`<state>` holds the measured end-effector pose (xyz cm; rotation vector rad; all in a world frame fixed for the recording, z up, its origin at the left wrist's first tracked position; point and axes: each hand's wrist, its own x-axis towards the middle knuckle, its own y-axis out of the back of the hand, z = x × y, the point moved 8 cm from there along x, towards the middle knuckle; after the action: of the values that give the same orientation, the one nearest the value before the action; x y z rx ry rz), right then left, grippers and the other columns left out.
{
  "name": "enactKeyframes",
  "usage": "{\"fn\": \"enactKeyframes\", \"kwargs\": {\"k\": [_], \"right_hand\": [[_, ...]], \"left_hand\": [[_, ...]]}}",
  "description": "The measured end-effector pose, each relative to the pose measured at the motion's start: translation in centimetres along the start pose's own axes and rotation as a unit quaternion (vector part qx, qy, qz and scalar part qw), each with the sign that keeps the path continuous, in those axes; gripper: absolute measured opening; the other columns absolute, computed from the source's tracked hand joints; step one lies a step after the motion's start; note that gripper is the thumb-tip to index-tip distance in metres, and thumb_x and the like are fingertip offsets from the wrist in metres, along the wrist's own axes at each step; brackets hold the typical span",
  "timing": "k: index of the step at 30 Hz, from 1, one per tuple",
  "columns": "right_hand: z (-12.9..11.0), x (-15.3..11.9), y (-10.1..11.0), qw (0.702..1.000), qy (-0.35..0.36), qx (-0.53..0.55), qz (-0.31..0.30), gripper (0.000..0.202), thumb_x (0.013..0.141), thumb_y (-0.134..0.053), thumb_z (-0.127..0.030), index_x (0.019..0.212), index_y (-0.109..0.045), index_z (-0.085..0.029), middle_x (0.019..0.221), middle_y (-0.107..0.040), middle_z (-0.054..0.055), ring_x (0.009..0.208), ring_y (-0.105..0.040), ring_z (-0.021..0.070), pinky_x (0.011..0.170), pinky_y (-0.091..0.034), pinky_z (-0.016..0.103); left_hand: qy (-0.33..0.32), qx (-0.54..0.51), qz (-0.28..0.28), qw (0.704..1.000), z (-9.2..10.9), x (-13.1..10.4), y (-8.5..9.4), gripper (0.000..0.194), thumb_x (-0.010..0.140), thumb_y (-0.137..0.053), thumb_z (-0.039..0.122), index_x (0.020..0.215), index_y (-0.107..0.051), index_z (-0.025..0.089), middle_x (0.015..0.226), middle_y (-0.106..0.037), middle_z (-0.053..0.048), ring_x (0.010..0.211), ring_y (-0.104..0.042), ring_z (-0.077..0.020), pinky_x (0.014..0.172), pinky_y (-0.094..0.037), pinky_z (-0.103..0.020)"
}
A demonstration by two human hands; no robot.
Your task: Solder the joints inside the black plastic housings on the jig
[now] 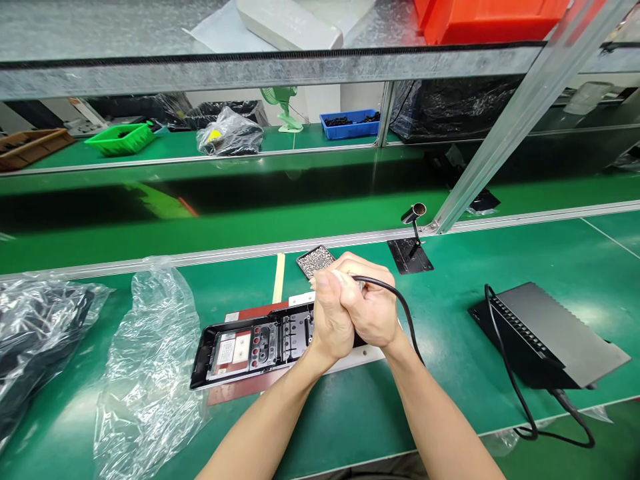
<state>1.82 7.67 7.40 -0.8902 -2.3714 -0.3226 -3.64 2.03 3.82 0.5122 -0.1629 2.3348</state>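
A long black plastic housing (275, 343) lies on a reddish-brown board (220, 393) with a pale strip along its right part. Over the housing's right end, my left hand (333, 320) and my right hand (373, 307) are clasped together, fingers closed. A black cable (395, 290) runs out from between them and bends down to the right. What the hands grip at the cable's end is hidden by the fingers. Just behind them sits a small black tray (315, 262) full of tiny metal parts.
Clear plastic bags (150, 360) lie at the left. A black holder (414, 215) stands behind on the right, near a slanting metal post (505, 133). A black box (545, 333) with cables is at the right. A metal shelf (200, 77) crosses above.
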Motion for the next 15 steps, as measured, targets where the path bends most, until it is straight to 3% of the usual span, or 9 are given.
{"fn": "enactKeyframes", "kwargs": {"k": [15], "right_hand": [[-0.38,-0.02,-0.01,1.000,0.013,0.008,-0.002,0.028,0.094,-0.056,-0.024,0.067,-0.065,-0.022,0.072,-0.066,0.003,0.066,-0.058,0.0169,0.065,-0.048,0.034]], "left_hand": [[-0.010,-0.013,0.011,1.000,-0.23,-0.24,0.21,0.062,0.102,-0.015,0.065,0.064,-0.039,0.022,0.068,-0.047,-0.002,0.065,-0.046,-0.0170,0.065,-0.044,-0.034]]}}
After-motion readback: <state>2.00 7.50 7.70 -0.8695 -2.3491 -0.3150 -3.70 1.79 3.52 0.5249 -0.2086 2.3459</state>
